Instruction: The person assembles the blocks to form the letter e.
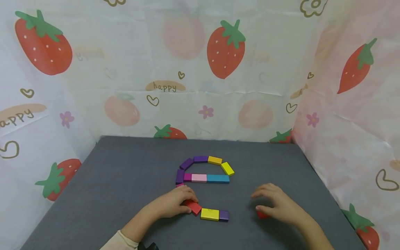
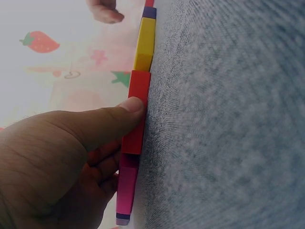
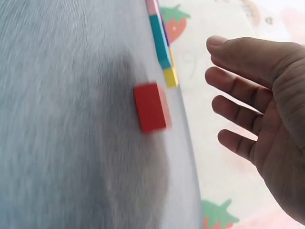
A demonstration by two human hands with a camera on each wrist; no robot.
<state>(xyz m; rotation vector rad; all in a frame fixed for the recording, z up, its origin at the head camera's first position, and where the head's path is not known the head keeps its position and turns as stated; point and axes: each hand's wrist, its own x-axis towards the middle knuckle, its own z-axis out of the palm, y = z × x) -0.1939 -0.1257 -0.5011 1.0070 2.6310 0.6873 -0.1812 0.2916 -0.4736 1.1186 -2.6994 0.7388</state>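
Note:
My left hand (image 1: 175, 202) holds a long red block (image 1: 193, 207) on the table, the thumb against its near side and the fingers behind. In the left wrist view a magenta block (image 2: 126, 191) adjoins one end of the red block and a yellow block (image 2: 145, 43) the other. A short purple block (image 1: 223, 215) follows the yellow one. My right hand (image 1: 276, 205), fingers apart and loosely bent, hovers by a small red block (image 3: 151, 107) on the table. In the right wrist view that hand is apart from the block, nothing between its fingers.
Farther back, purple blocks (image 1: 200, 159), an orange-yellow block (image 1: 215, 160) and a yellow block (image 1: 227, 169) form an arch. Below it runs a straight row with a pink block (image 1: 199, 178) and a blue block (image 1: 218, 178). A strawberry-print curtain (image 1: 131, 69) surrounds the grey table (image 1: 125, 166).

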